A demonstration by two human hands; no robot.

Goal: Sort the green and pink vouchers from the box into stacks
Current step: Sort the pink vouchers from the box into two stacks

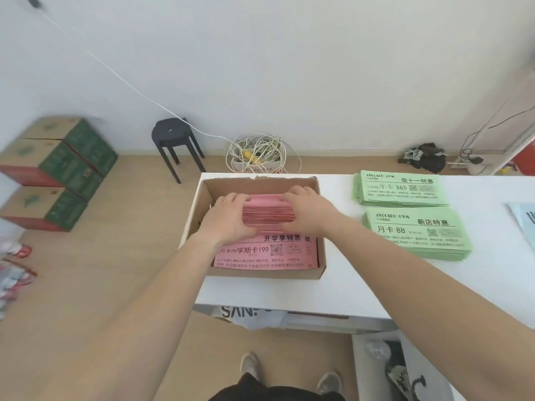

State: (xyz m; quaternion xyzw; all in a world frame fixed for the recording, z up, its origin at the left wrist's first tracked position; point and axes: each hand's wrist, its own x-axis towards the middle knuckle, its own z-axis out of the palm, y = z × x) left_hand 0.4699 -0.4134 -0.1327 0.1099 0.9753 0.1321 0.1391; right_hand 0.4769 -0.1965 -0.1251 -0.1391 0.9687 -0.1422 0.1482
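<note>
An open cardboard box (320, 256) stands at the left end of the white table (333, 293). Inside it, both hands grip a thick bundle of pink vouchers (267, 212) by its ends: my left hand (228, 218) on the left end, my right hand (307, 211) on the right end. The bundle sits raised above another pink voucher stack (260, 254) lying flat in the box's near half. Two stacks of green vouchers lie on the table to the right of the box, one farther (401, 188) and one nearer (418, 233).
A pale blue sheet (524, 224) lies at the table's right edge. On the floor behind the table are a black stool (173, 140) and a coil of cable (260, 153). Stacked cartons (55, 172) sit at the left. A bag (252, 315) hangs under the table.
</note>
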